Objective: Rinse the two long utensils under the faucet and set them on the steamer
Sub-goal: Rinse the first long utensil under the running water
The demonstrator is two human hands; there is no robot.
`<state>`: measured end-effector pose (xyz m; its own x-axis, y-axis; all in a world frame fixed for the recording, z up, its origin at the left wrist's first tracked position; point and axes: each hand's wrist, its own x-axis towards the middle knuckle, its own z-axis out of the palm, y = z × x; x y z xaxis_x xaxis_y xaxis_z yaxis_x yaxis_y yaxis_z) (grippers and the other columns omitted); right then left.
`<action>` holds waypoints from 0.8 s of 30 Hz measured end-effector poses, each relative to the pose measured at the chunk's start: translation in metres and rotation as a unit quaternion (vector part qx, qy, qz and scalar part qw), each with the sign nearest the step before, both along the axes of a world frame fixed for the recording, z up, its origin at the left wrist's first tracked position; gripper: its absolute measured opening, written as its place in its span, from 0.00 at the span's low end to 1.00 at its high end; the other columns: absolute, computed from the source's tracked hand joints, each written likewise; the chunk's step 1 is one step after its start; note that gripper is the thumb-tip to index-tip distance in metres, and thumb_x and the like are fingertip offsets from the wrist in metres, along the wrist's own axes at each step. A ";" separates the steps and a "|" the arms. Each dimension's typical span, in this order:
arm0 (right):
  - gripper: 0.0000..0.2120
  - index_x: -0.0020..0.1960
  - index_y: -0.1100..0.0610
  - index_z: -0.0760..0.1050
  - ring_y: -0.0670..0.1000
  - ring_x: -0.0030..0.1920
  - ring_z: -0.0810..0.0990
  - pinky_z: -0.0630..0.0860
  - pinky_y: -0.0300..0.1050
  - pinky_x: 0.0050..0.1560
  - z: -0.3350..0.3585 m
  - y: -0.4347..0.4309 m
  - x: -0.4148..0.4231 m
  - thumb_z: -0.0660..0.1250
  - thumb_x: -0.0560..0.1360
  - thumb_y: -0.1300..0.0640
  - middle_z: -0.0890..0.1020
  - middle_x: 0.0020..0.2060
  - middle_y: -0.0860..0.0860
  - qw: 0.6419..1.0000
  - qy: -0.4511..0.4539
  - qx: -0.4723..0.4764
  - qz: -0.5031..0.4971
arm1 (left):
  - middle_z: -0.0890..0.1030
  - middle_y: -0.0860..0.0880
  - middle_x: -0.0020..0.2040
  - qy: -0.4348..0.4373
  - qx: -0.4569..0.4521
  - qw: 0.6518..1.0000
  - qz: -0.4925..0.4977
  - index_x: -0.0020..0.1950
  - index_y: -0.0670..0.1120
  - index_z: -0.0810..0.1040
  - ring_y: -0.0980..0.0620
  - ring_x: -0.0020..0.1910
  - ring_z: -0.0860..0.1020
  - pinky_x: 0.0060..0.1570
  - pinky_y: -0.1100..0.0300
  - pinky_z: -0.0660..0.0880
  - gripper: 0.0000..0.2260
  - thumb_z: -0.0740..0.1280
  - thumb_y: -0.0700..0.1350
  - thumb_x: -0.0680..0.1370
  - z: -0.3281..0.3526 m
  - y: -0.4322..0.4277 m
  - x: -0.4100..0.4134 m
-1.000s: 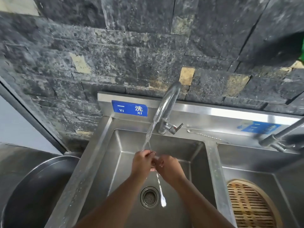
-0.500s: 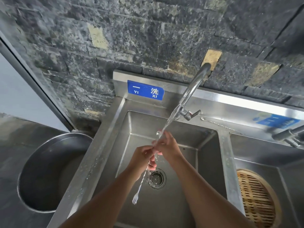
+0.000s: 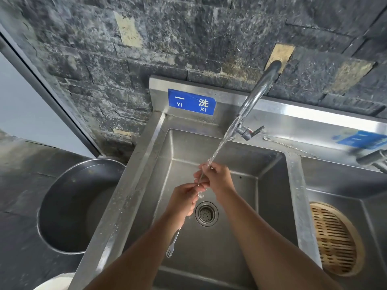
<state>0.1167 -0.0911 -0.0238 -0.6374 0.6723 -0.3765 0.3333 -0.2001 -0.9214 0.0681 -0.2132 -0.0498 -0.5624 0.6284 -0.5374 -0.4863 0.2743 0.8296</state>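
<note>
**Student:** What does the figure show of the step in hand?

**Instructor:** Rinsing. The faucet [image 3: 260, 95] runs a stream that lands at the top of the right hand [image 3: 217, 178], over the left basin of the sink [image 3: 272, 185]. The long fork [image 3: 172, 245] hangs below the left hand [image 3: 185, 198], tines down, above the basin floor near the drain [image 3: 206, 213].

**Student:** How do the fingers stand?

**Instructor:** Both hands are curled closed on thin metal. The left hand's fingers pinch the fork's handle; the right hand's fingers wrap a slim shaft whose upper end meets the stream. Whether that shaft is the fork's own upper handle or the second utensil cannot be told; the hands touch and hide the join.

**Student:** How is the step done well?

**Instructor:** By judgement: slide the pinching fingers along the shaft so water reaches the whole length, and lift the tines into the stream, since they now hang well below it. Wet metal is slippery, so a firm pinch guards against a drop toward the drain.

**Student:** And the destination?

**Instructor:** The bamboo steamer [image 3: 335, 241] lies in the right basin, well apart from both hands, with nothing visible on it.
</note>
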 end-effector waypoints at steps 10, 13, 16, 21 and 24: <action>0.23 0.63 0.52 0.71 0.56 0.43 0.87 0.84 0.51 0.44 0.006 -0.001 0.013 0.69 0.73 0.70 0.87 0.43 0.55 0.997 -0.013 0.041 0.061 | 0.65 0.49 0.27 -0.002 0.002 1.000 0.019 0.42 0.44 0.84 0.56 0.20 0.57 0.21 0.68 0.53 0.06 0.68 0.40 0.78 0.004 0.000 0.010; 0.19 0.59 0.56 0.74 0.55 0.42 0.87 0.84 0.50 0.45 0.012 0.001 0.013 0.69 0.73 0.71 0.87 0.43 0.56 0.994 -0.021 0.076 0.081 | 0.67 0.47 0.28 -0.001 0.016 0.999 0.028 0.47 0.39 0.83 0.57 0.18 0.57 0.20 0.69 0.54 0.06 0.68 0.39 0.78 0.007 0.003 0.010; 0.07 0.52 0.62 0.77 0.57 0.38 0.86 0.84 0.48 0.40 0.015 0.007 0.012 0.65 0.77 0.71 0.86 0.39 0.59 0.997 0.014 0.059 0.052 | 0.71 0.47 0.27 0.018 0.017 0.999 0.029 0.47 0.37 0.83 0.57 0.18 0.59 0.19 0.69 0.55 0.05 0.68 0.38 0.77 0.011 0.005 0.008; 0.12 0.47 0.60 0.78 0.56 0.35 0.87 0.84 0.48 0.36 0.017 0.009 0.007 0.57 0.82 0.66 0.86 0.35 0.56 0.999 0.023 0.037 0.012 | 0.68 0.47 0.28 0.003 0.013 1.000 0.028 0.46 0.34 0.81 0.56 0.20 0.59 0.21 0.67 0.54 0.08 0.67 0.39 0.77 0.017 0.010 0.005; 0.13 0.49 0.62 0.79 0.57 0.37 0.87 0.84 0.47 0.33 0.016 0.009 0.005 0.56 0.84 0.62 0.87 0.37 0.57 0.999 0.037 -0.011 -0.022 | 0.67 0.49 0.28 -0.043 0.008 0.998 0.046 0.47 0.37 0.81 0.55 0.23 0.60 0.24 0.65 0.52 0.10 0.64 0.42 0.80 0.018 0.014 0.000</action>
<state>0.1221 -0.0822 -0.0078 -0.6345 0.6919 -0.3445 0.2552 -0.2331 -0.9384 0.0683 -0.1993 -0.0319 -0.5702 0.5852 -0.5766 -0.5783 0.2126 0.7876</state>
